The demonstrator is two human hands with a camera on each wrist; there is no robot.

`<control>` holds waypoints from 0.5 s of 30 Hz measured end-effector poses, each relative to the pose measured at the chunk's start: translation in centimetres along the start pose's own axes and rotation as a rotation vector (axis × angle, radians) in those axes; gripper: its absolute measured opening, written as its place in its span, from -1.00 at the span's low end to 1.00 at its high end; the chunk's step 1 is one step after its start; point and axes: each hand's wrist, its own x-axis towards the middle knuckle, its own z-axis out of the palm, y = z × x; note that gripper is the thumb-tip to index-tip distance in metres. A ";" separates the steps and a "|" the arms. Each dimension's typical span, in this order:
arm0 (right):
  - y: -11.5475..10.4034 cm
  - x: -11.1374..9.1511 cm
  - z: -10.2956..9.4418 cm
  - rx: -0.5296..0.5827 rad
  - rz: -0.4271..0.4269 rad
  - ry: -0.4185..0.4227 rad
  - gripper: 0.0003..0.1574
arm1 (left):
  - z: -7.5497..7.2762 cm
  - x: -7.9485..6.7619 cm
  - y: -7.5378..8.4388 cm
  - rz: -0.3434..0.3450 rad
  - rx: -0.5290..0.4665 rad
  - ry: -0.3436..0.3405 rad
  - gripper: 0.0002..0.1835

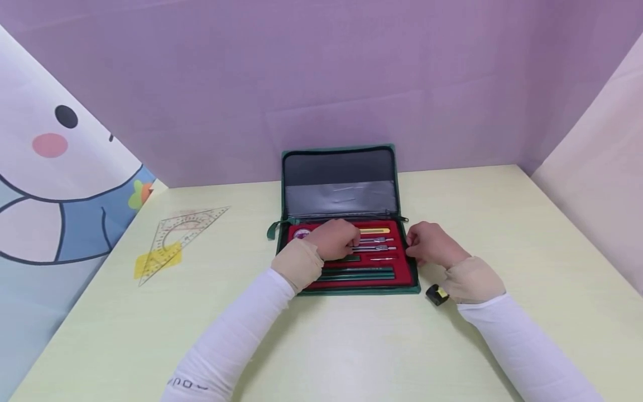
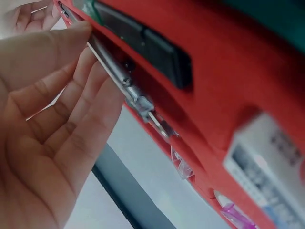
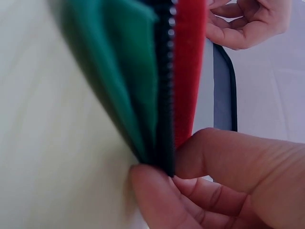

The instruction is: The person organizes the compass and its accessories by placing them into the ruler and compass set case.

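Observation:
A green zip case (image 1: 341,291) lies unfolded on the table, its red tray (image 3: 188,71) filled with drawing instruments. My left hand (image 1: 337,240) reaches over the tray and pinches a silver drawing compass (image 2: 138,102) between thumb and fingers. The compass sits at its slot, partly covered by the hand in the head view. At the case's right edge, my right hand (image 1: 432,245) pinches the zippered rim (image 3: 164,143) between thumb and forefinger. Green pencils (image 1: 356,272) lie in the front slots, and a yellow-handled tool (image 1: 374,230) in the back one.
A clear set square (image 1: 193,226) with a yellow piece (image 1: 158,261) lies on the table's left side. A small black and yellow object (image 1: 437,295), perhaps a sharpener, is beside the right wrist. The case's lid (image 1: 339,167) stands up against the purple backdrop.

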 end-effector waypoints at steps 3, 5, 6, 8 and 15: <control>0.0 0.0 0.0 -0.001 0.004 -0.001 -0.85 | 0.0 0.0 0.1 -0.016 -0.002 -0.003 -0.85; -0.1 -0.1 0.0 0.002 0.010 -0.003 -0.85 | 0.1 0.0 0.2 -0.025 -0.004 -0.002 -0.85; -0.1 -0.1 0.0 0.003 0.013 -0.004 -0.85 | 0.1 0.0 0.3 -0.027 -0.006 0.001 -0.84; -0.1 -0.1 -0.1 0.004 0.017 -0.004 -0.85 | 0.1 0.1 0.4 -0.032 -0.007 0.007 -0.83; -0.1 0.0 -0.1 0.004 0.019 -0.010 -0.86 | 0.3 0.2 0.3 -0.054 -0.023 0.010 -0.82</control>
